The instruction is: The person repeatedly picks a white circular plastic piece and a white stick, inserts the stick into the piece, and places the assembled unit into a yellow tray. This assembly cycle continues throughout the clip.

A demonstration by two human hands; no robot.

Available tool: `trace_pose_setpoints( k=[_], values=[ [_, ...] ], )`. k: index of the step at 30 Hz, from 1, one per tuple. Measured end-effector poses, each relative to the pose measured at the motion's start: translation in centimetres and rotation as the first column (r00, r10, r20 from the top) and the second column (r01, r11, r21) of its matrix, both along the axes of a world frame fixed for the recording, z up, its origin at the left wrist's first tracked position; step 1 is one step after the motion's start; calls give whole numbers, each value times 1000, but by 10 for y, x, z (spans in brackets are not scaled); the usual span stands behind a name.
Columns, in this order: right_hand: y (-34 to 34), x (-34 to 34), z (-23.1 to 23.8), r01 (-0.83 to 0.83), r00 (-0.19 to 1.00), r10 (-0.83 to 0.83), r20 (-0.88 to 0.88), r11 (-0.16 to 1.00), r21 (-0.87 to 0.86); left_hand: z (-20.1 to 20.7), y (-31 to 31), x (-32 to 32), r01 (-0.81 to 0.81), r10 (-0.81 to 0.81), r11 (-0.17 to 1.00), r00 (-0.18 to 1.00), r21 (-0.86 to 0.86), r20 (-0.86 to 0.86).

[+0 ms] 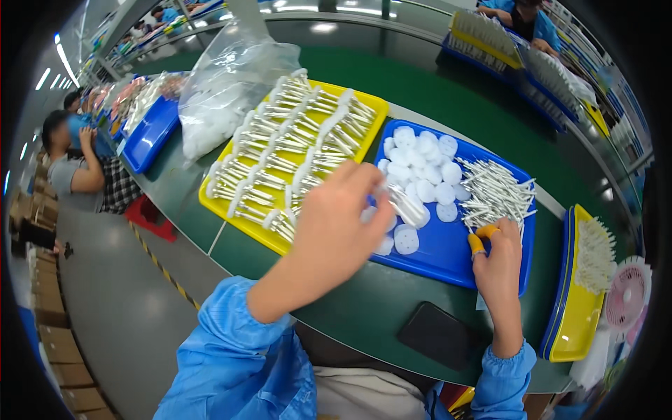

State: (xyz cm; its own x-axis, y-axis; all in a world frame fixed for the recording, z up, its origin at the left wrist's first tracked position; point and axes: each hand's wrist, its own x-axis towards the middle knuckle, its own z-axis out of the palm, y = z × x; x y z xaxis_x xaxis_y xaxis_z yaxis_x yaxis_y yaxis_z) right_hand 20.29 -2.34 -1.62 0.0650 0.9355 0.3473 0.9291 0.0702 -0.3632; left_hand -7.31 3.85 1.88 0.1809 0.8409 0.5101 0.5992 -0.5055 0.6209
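Note:
My left hand [343, 220] is over the gap between the yellow tray and the blue tray, its fingers closed on a bundle of thin silver-white rods [404, 204]. The rods are smeared by motion, and their inner ends are hidden by the fingers. In the blue tray [441, 267] lie a heap of round white plastic discs [406, 239] with small holes and a pile of loose rods [493, 185]. At the near side of that pile my right hand [500, 255] has curled fingers, with yellow finger covers on two of them. What its fingertips grip is hidden.
Rows of discs fitted with rods fill the yellow tray [378, 115]. Behind it stands a clear bag [231, 91] of white pieces. A black phone-like slab [437, 334] lies near the front edge. More yellow trays [577, 322] and a pink fan [625, 294] are at right. Co-workers sit beyond.

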Motion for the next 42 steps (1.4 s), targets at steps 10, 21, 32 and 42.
trace_pose_setpoints(
  k=[10, 21, 32, 42],
  values=[
    [-28, -4, 26, 75, 986, -108, -131, 969, -234, -5, 44, -191, -513, 516, 856, 838, 66, -176],
    [-38, 5, 31, -60, 986, 39, -161, 990, -128, -9, 43, -182, -477, 486, 873, 833, 104, -265],
    [-41, 13, 26, -204, 914, 160, -373, 976, -79, 7, 2, -19, 305, -267, 952, 819, -7, -508],
    [-51, 10, 44, -245, 822, 219, -526, 969, 21, 31, -4, 38, 360, -404, 777, 914, -516, 29]
  ],
)
